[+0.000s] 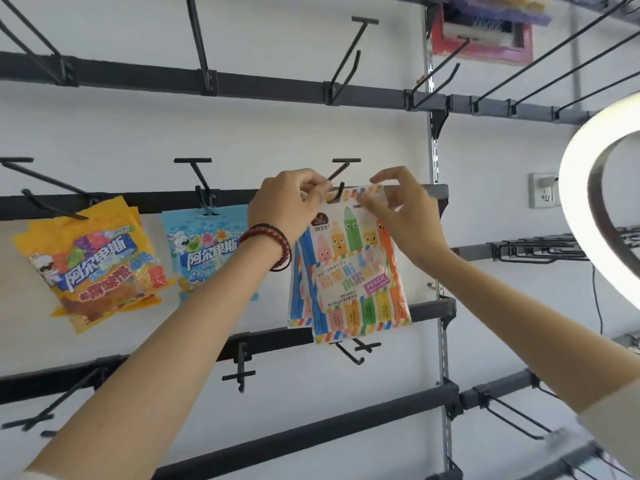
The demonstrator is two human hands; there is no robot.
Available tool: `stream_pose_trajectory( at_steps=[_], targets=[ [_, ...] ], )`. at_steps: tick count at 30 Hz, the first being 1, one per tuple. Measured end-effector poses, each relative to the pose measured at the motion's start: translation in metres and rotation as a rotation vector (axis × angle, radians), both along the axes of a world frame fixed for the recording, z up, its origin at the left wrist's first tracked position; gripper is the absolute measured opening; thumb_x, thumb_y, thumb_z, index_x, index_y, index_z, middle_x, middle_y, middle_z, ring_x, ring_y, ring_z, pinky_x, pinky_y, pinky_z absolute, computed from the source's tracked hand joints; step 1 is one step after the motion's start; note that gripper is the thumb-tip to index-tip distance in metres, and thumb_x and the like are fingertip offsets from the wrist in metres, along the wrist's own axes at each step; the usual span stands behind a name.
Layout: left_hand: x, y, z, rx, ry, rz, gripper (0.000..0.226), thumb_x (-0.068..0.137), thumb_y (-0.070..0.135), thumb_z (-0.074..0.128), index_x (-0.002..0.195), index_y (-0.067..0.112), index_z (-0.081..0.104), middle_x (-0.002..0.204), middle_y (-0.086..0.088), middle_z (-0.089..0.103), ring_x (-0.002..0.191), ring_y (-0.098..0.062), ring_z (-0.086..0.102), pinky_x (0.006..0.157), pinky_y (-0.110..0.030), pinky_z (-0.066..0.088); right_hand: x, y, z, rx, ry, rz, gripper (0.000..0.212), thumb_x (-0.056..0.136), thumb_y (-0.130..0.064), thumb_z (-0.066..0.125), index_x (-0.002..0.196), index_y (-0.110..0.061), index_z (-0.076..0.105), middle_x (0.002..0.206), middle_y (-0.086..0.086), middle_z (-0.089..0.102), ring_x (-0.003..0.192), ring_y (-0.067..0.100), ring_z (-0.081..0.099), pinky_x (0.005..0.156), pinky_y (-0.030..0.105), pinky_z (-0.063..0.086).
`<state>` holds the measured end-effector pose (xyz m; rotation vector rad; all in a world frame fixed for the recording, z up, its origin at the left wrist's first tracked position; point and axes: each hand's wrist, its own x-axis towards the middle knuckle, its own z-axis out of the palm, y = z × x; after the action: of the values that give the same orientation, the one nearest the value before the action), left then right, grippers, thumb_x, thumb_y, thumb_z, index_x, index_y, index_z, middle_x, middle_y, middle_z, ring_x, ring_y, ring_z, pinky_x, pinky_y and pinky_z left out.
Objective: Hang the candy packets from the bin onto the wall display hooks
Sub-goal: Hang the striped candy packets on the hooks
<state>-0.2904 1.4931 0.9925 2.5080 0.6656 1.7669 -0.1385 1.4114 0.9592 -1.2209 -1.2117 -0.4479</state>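
Note:
A white pencil-candy packet [356,271] with coloured crayon figures hangs flat against the wall at centre. My left hand [287,206] pinches its top left corner. At the top right edge my right hand [405,213] pinches it too. The black hook tip [338,194] pokes up at the packet's top edge between my hands. Another packet of the same kind [298,289] shows behind it on the left. The bin is out of view.
Yellow candy packets [100,261] and blue candy packets [204,244] hang on hooks to the left. Bare black hooks [349,53] line the rails above and below. A ring light [581,188] intrudes at the right edge. Red packaging [481,36] sits top right.

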Motion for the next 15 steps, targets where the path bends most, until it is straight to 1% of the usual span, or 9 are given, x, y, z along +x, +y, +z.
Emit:
stream_pose_trajectory(
  at_steps=[2, 3, 5, 7, 8, 10, 12, 13, 15],
  targets=[
    [-0.005, 0.001, -0.004, 0.095, 0.025, 0.071, 0.011, 0.09, 0.034, 0.057, 0.096, 0.032, 0.066, 0.087, 0.02, 0.063, 0.09, -0.005, 0.061, 0.071, -0.027, 0.052, 0.005, 0.005, -0.005, -0.001, -0.105, -0.197, 0.036, 0.082, -0.036, 0.069, 0.111, -0.024, 0.051, 0.11, -0.005, 0.058, 0.105, 0.014, 0.053, 0.078, 0.026, 0.045],
    [-0.008, 0.002, -0.006, 0.166, 0.049, 0.117, 0.011, 0.089, 0.033, 0.059, 0.098, 0.032, 0.064, 0.093, 0.018, 0.064, 0.093, -0.007, 0.059, 0.07, -0.027, 0.05, 0.007, 0.005, -0.007, -0.006, -0.171, -0.293, 0.038, 0.081, -0.036, 0.07, 0.112, -0.023, 0.052, 0.115, -0.004, 0.053, 0.11, 0.015, 0.046, 0.081, 0.023, 0.037],
    [-0.012, 0.005, -0.011, 0.311, 0.132, 0.249, 0.013, 0.088, 0.033, 0.06, 0.1, 0.03, 0.063, 0.104, 0.01, 0.062, 0.099, -0.014, 0.054, 0.07, -0.028, 0.04, 0.009, 0.005, -0.011, -0.016, -0.29, -0.379, 0.032, 0.082, -0.038, 0.069, 0.108, -0.024, 0.058, 0.114, -0.004, 0.052, 0.109, 0.014, 0.043, 0.084, 0.024, 0.03],
    [-0.013, 0.008, -0.016, 0.394, 0.22, 0.381, 0.012, 0.089, 0.032, 0.059, 0.099, 0.031, 0.065, 0.11, 0.008, 0.059, 0.104, -0.018, 0.049, 0.074, -0.028, 0.032, 0.011, 0.005, -0.017, -0.079, -0.439, -0.392, 0.022, 0.084, -0.039, 0.066, 0.101, -0.025, 0.064, 0.107, -0.006, 0.059, 0.102, 0.014, 0.048, 0.087, 0.028, 0.034],
    [-0.014, 0.01, -0.019, 0.404, 0.26, 0.431, 0.012, 0.09, 0.031, 0.058, 0.1, 0.032, 0.065, 0.112, 0.009, 0.058, 0.107, -0.018, 0.047, 0.076, -0.03, 0.03, 0.011, 0.006, -0.02, -0.143, -0.513, -0.398, 0.022, 0.086, -0.04, 0.064, 0.102, -0.026, 0.066, 0.107, -0.007, 0.062, 0.102, 0.015, 0.05, 0.09, 0.032, 0.036],
    [-0.014, 0.012, -0.025, 0.378, 0.357, 0.504, 0.02, 0.092, 0.033, 0.053, 0.108, 0.034, 0.065, 0.12, 0.011, 0.057, 0.112, -0.019, 0.043, 0.084, -0.034, 0.031, 0.009, 0.009, -0.026, -0.317, -0.61, -0.422, 0.034, 0.088, -0.046, 0.057, 0.117, -0.029, 0.062, 0.121, -0.007, 0.062, 0.113, 0.018, 0.049, 0.098, 0.039, 0.032],
    [-0.015, 0.014, -0.032, 0.302, 0.471, 0.529, 0.03, 0.092, 0.037, 0.048, 0.119, 0.035, 0.059, 0.129, 0.011, 0.054, 0.118, -0.019, 0.041, 0.09, -0.038, 0.031, 0.008, 0.011, -0.034, -0.481, -0.635, -0.455, 0.048, 0.09, -0.053, 0.05, 0.133, -0.032, 0.05, 0.14, -0.009, 0.049, 0.129, 0.019, 0.04, 0.107, 0.044, 0.024],
    [-0.015, 0.014, -0.037, 0.268, 0.502, 0.527, 0.032, 0.092, 0.039, 0.047, 0.122, 0.035, 0.057, 0.131, 0.011, 0.052, 0.12, -0.018, 0.041, 0.092, -0.039, 0.031, 0.008, 0.012, -0.038, -0.515, -0.63, -0.458, 0.051, 0.09, -0.055, 0.047, 0.136, -0.033, 0.046, 0.145, -0.01, 0.043, 0.133, 0.019, 0.036, 0.109, 0.045, 0.022],
    [-0.019, 0.014, -0.045, 0.243, 0.494, 0.516, 0.031, 0.093, 0.042, 0.044, 0.12, 0.034, 0.058, 0.127, 0.009, 0.056, 0.12, -0.018, 0.044, 0.092, -0.039, 0.033, 0.009, 0.011, -0.045, -0.463, -0.593, -0.444, 0.049, 0.09, -0.057, 0.046, 0.132, -0.033, 0.05, 0.143, -0.009, 0.046, 0.131, 0.018, 0.038, 0.109, 0.045, 0.022]
  ],
)
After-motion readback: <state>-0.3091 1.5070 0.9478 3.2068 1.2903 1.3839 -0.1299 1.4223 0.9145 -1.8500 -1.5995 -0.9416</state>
